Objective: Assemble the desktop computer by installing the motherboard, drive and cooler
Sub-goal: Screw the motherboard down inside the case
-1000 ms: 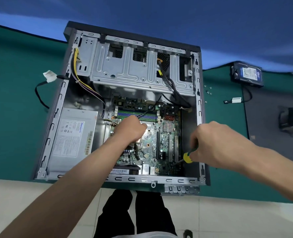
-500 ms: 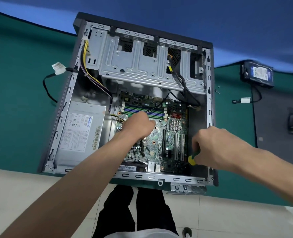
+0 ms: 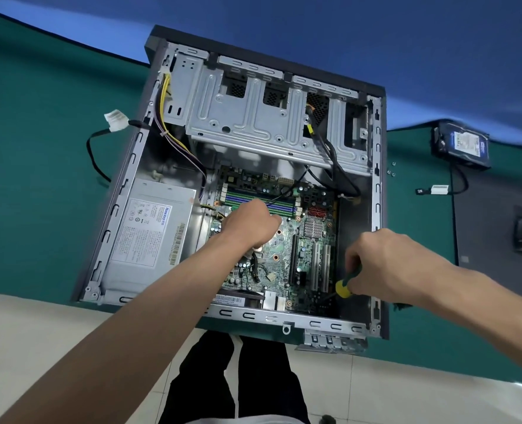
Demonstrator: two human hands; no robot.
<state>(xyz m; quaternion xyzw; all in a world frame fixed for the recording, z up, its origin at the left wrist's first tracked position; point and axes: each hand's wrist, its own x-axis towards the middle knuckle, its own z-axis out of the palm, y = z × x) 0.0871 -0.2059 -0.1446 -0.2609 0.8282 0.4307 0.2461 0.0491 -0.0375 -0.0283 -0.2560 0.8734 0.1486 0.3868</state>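
Right hand (image 3: 388,264) grip curled tight round green-and-yellow-handled screwdriver (image 3: 345,284); left hand (image 3: 250,226) fisted, knuckles pressing green motherboard (image 3: 284,249).

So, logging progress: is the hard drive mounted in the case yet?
No, the hard drive lies on the table outside the case.

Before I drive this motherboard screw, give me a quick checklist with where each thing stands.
1. Motherboard lying inside the case: ok.
2. Left hand on the board: ok.
3. Right hand gripping the screwdriver: ok.
4. Tip seated in a screw at the board's near right corner: cannot tell, too dark.
5. Spare screws on the mat beside the case: ok.
6. Hard drive installed: not ok, lying outside on the mat.
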